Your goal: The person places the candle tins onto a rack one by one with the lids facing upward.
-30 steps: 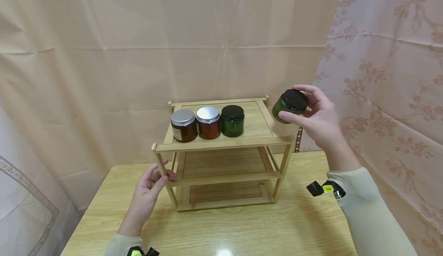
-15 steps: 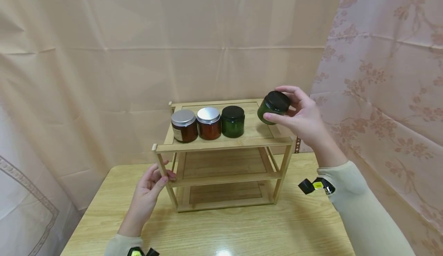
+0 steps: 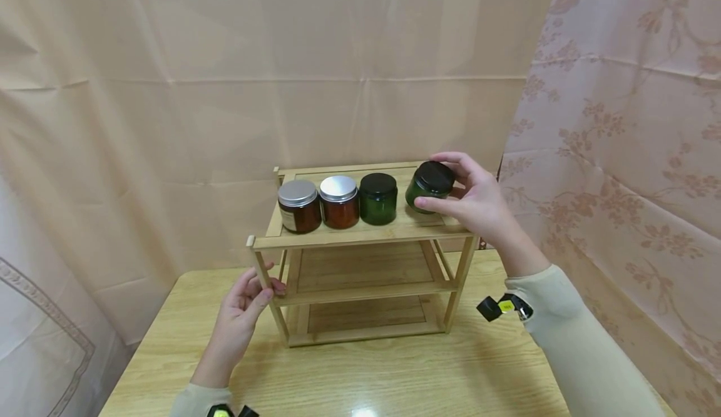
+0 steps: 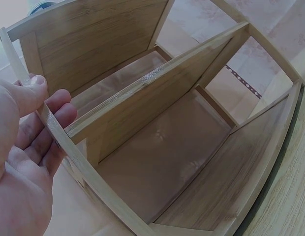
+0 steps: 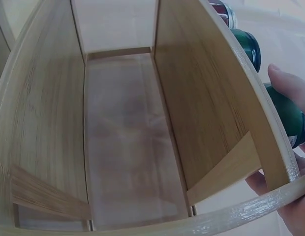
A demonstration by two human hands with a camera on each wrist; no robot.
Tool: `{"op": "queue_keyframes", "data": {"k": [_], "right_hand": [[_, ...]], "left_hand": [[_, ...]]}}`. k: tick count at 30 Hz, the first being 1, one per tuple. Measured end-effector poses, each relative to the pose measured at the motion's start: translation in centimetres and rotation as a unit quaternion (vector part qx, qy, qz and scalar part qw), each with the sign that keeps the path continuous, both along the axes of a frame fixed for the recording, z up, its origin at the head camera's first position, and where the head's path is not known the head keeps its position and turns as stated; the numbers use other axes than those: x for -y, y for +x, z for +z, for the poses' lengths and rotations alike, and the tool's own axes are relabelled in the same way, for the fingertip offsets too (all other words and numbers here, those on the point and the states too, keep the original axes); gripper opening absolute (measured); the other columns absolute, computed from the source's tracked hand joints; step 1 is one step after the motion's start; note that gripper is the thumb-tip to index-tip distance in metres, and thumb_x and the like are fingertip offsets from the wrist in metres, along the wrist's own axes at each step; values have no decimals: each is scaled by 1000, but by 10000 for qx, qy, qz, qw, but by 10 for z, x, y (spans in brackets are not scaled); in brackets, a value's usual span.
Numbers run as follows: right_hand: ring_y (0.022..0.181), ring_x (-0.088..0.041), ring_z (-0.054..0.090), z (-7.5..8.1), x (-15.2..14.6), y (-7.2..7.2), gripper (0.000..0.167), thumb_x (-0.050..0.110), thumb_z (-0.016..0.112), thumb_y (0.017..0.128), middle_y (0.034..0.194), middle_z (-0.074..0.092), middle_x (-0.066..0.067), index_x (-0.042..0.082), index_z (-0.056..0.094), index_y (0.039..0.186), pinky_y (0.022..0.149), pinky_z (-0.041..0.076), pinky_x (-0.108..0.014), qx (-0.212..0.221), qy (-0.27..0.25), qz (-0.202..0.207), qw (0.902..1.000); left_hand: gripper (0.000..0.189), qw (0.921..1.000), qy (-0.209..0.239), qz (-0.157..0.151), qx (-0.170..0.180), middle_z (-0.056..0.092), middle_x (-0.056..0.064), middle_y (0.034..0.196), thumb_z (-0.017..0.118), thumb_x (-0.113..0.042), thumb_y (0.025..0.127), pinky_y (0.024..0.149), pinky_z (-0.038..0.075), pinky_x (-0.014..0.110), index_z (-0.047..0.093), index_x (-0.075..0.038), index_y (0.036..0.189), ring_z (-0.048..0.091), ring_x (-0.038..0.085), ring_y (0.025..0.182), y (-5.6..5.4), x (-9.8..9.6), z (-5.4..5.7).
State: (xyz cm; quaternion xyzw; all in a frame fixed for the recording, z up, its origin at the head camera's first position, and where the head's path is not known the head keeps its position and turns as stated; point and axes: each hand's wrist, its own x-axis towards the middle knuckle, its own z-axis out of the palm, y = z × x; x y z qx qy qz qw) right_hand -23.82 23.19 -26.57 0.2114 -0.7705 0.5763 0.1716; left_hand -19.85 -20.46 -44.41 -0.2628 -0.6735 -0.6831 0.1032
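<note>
My right hand (image 3: pixel 479 204) grips a green jar with a black lid (image 3: pixel 430 182) over the right end of the top shelf of a wooden three-tier rack (image 3: pixel 360 236). The jar is slightly tilted, its base close over the boards; the right wrist view shows the green jar (image 5: pixel 289 115) beside the shelf edge. To its left, a second green jar (image 3: pixel 378 203) and two amber jars with silver lids, one at the far left (image 3: pixel 300 210) and one in the middle (image 3: pixel 340 204), stand in a row. My left hand (image 3: pixel 239 310) holds the rack's front left post (image 4: pixel 54 125) between thumb and fingers.
The rack stands on a wood-grain table (image 3: pixel 349 373); its middle shelf (image 3: pixel 366 267) and bottom shelf (image 3: pixel 366 314) lie under the jars. A beige curtain (image 3: pixel 338 60) hangs close behind, and a floral cloth (image 3: pixel 631 154) hangs at the right.
My right hand has carried the green jar leftward from beyond the rack's right side, then down close over the top shelf. The left hand and the other jars stay put.
</note>
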Motion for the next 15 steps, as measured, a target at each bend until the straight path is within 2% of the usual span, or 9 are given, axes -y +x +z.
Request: {"op": "queue_keyframes", "data": {"k": [8, 15], "right_hand": [[120, -24, 71, -2, 2, -5, 73, 0, 94, 85, 139, 67, -14, 6, 57, 147, 99, 60, -27, -4, 175, 122, 9998], [121, -24, 70, -2, 2, -4, 72, 5, 95, 85, 140, 69, -13, 7, 58, 146, 95, 60, -23, -31, 536, 37, 9985]], "left_hand": [[47, 10000, -2, 37, 68, 74, -2, 119, 49, 3, 114, 103, 55, 25, 48, -4, 161, 74, 13, 112, 0, 0, 0], [47, 10000, 5, 29, 56, 74, -2, 119, 49, 3, 114, 103, 56, 25, 48, -4, 160, 74, 14, 112, -1, 0, 0]]}}
